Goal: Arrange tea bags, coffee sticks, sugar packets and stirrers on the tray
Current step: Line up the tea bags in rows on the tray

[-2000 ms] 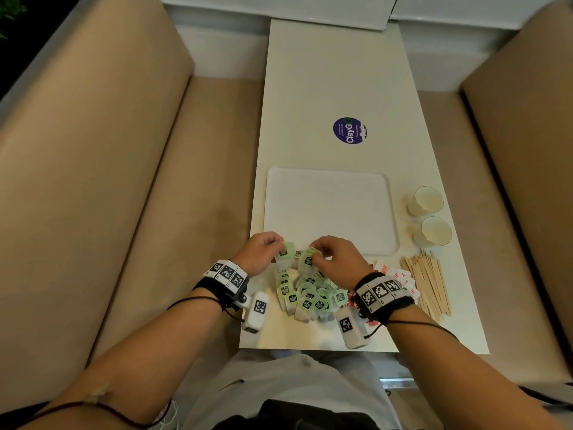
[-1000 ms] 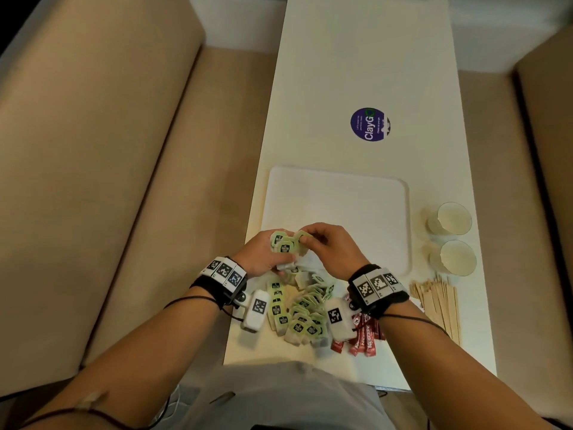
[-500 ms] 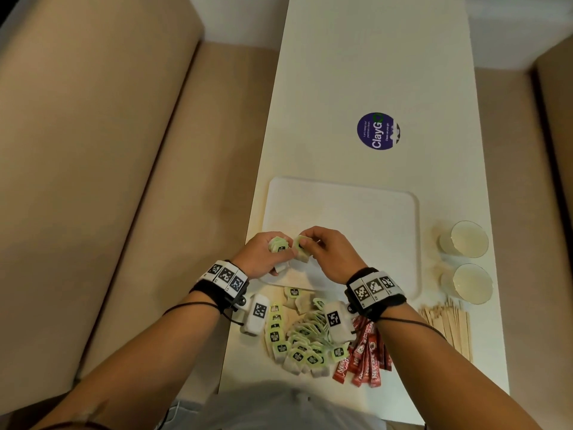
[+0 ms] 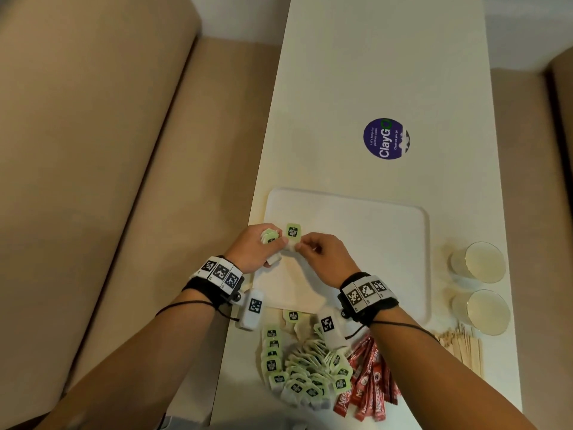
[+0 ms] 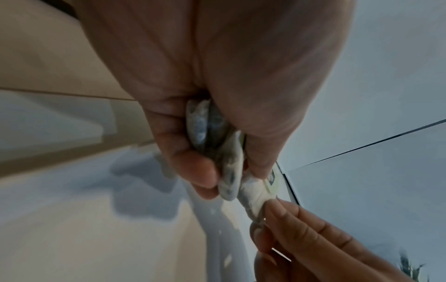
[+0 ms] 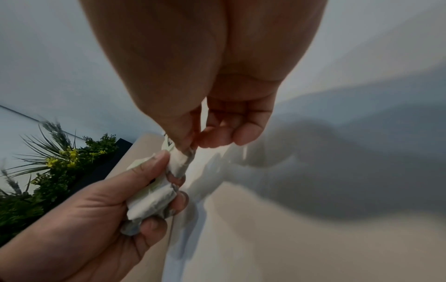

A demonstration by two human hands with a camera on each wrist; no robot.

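Right now both hands are meeting over the near-left corner of the white tray [image 4: 372, 231], which is lying on the long white table [image 4: 372, 72]. The left hand [image 4: 252, 248] is gripping a small bundle of tea bags [image 4: 269, 236], fingers curled round it. The right hand [image 4: 325, 254] is pinching a single tea bag [image 4: 293, 232] between thumb and fingertip, its green tag facing up, just beside the bundle. Nearer the person, the loose pile of tea bags [image 4: 305, 372] is lying on the table, touching the red coffee sticks [image 4: 369, 383] at its right. Further right, the wooden stirrers [image 4: 465, 349] are lying in a bunch, with two paper cups [image 4: 482, 287] standing just beyond them, beside the tray. A round purple sticker [image 4: 386, 138] is showing on the table past the tray.
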